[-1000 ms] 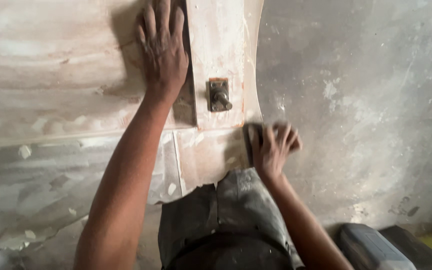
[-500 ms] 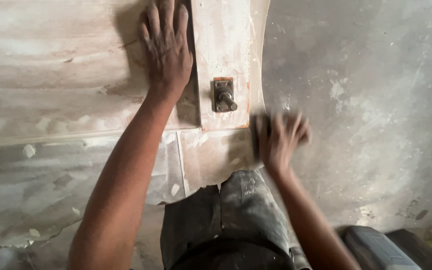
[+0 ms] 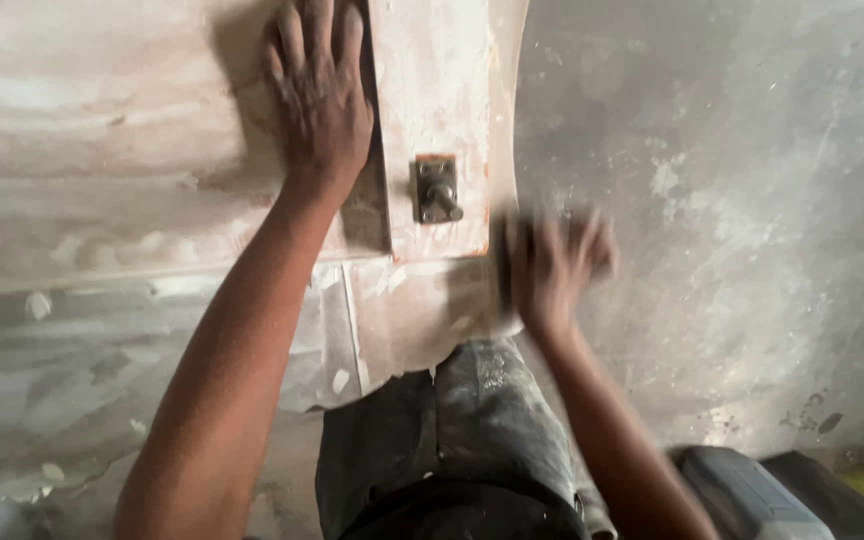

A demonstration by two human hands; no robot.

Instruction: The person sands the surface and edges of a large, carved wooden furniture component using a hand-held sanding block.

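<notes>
On the dusty primed panel [image 3: 152, 130], left hand [image 3: 320, 100] lies flat.

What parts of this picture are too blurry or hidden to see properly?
- Head view: the right hand is motion-blurred, so what it holds cannot be told.
- The panel runs off the top and left edges.
- The left hand covers the panel beneath it.
- The grey case is cut by the bottom edge.
</notes>
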